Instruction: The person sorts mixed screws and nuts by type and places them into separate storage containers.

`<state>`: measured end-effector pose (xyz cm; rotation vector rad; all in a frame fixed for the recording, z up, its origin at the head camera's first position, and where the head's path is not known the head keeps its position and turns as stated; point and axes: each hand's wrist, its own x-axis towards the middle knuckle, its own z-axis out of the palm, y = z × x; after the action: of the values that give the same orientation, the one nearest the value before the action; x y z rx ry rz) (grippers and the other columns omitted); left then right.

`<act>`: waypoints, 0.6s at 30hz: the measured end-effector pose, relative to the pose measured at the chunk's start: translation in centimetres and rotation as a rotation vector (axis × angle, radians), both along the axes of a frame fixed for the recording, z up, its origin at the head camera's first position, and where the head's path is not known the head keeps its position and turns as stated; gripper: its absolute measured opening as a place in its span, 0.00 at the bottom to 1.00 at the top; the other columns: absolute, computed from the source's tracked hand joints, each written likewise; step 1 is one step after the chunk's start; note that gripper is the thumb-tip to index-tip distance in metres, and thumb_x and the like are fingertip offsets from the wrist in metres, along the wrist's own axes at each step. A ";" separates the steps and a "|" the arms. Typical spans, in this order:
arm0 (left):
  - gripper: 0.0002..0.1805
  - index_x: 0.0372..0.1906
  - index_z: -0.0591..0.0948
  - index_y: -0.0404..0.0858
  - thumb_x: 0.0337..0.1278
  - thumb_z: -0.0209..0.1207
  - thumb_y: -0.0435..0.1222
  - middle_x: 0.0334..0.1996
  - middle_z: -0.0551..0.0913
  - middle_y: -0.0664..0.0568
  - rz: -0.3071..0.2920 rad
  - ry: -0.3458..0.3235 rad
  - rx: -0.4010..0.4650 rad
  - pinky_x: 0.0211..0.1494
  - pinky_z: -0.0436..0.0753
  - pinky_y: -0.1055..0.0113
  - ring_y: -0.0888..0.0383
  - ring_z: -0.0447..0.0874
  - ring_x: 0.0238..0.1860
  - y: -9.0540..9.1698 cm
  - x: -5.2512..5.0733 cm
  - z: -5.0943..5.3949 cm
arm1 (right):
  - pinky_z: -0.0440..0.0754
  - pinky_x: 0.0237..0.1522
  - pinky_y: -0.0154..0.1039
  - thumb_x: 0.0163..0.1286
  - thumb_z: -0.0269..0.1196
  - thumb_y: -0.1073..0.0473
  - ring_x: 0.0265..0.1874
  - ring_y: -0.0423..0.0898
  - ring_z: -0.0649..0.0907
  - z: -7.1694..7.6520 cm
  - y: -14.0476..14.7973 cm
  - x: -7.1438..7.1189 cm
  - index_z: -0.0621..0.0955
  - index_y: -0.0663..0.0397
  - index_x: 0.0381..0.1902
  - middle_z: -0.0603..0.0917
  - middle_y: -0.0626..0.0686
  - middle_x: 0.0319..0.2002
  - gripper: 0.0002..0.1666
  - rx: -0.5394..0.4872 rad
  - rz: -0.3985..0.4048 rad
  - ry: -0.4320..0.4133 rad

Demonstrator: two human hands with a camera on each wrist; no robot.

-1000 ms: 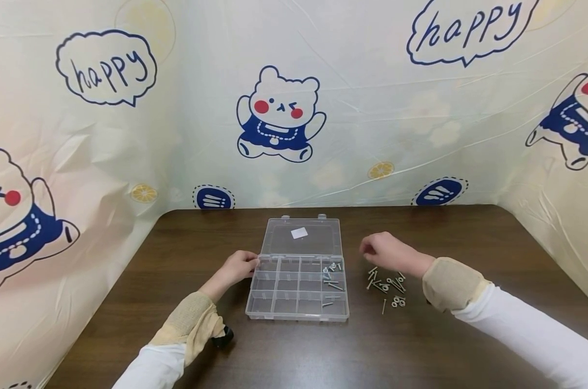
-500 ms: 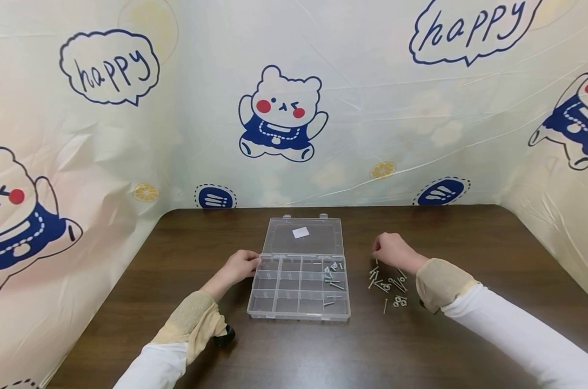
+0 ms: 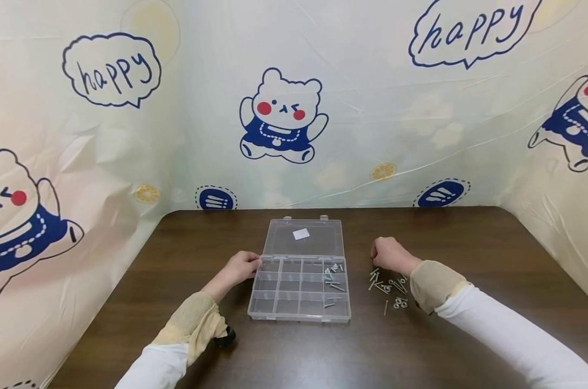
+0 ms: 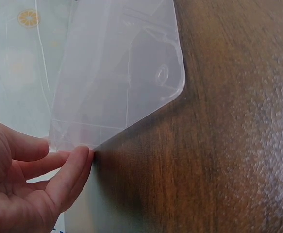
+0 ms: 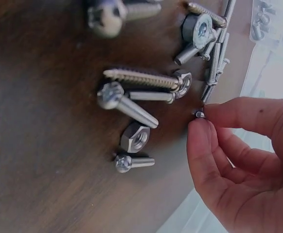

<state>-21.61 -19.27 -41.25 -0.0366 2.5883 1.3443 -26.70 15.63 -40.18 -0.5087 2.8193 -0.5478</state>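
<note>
A clear plastic compartment box [image 3: 298,317] stands on the table with its lid [image 3: 320,243] folded back. My left hand [image 3: 235,269] pinches the box's far left corner between thumb and fingers, as the left wrist view shows. Beyond the box's right side, my right hand [image 3: 391,255] is low over the far end of a loose pile of screws and nuts [image 3: 382,288]. In the right wrist view its thumb and forefinger pinch a small screw [image 5: 199,114], mostly hidden by the fingertips. Several screws [image 3: 334,268] lie in the box's right-hand column.
A white paper slip [image 3: 301,234] lies on the lid. Nearer the front, a single screw [image 3: 386,308] and a few nuts [image 3: 401,303] lie on the brown table [image 3: 294,356]. A printed curtain [image 3: 352,135] hangs behind and at both sides.
My right hand has moved a little right, then lowered over the pile's far end, where its fingertips meet a screw. My left hand stays at the box corner.
</note>
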 end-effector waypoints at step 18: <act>0.15 0.47 0.73 0.18 0.63 0.48 0.28 0.42 0.77 0.32 -0.003 -0.014 0.018 0.44 0.83 0.59 0.45 0.79 0.44 -0.3 -0.6 -0.7 | 0.72 0.21 0.33 0.47 0.61 0.70 0.19 0.42 0.72 0.7 -0.1 1.3 0.77 0.59 0.23 0.74 0.48 0.19 0.04 -0.123 0.087 0.116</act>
<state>-22.21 -19.58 -41.90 -0.0396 2.5634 1.3618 -25.43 15.55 -39.50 -0.7048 2.8671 -0.6991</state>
